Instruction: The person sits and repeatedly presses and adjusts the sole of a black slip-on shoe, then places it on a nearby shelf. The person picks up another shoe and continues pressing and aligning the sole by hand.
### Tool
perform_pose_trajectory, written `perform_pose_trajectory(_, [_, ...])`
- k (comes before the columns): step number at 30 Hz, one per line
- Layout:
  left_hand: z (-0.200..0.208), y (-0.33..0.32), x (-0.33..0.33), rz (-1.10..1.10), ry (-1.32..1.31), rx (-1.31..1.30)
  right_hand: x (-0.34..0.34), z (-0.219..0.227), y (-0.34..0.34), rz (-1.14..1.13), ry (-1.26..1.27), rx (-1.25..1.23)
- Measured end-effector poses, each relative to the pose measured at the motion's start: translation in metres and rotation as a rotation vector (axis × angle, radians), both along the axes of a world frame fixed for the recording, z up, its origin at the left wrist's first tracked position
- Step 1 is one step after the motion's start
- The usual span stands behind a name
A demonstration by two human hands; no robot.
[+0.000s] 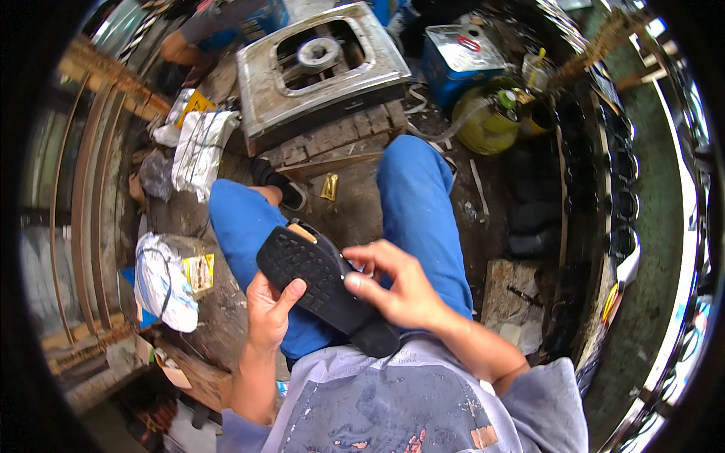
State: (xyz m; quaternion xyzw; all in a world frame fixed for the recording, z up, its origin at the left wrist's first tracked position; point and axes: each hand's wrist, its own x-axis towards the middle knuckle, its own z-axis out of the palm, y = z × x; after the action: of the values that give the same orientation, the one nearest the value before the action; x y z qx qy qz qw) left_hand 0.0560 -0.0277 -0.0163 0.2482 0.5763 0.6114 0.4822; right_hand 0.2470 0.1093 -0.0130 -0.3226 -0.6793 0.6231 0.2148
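Shoe (pixel 328 287), black, is held tread-up over the blue jeans (pixel 423 211), probably so its rim's easy to get at. Left hand (pixel 272 308) grips one long edge, thumb on the sole, fingers hidden underneath. Right hand (pixel 408 285) is half-curled at the opposite edge, can't tell if it's pinching anything. Top side's mostly hidden too.

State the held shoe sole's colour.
The flat, patterned shoe sole is black, showing best in the head view.
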Motion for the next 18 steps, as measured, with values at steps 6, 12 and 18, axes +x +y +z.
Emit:
perform_pose_trajectory(6, [-0.008, 0.003, 0.002, 0.054, -0.023, 0.016, -0.001, -0.010, -0.018, -0.100, -0.019, 0.204])
perform_pose_trajectory(12, [0.003, 0.003, 0.005, 0.073, 0.025, 0.077, -0.017, 0.000, -0.014, -0.186, 0.001, 0.283])
perform_pose_trajectory(18, [0.041, 0.009, -0.008, 0.015, 0.205, 0.095, -0.028, 0.013, -0.008, -0.190, 0.233, 0.146])
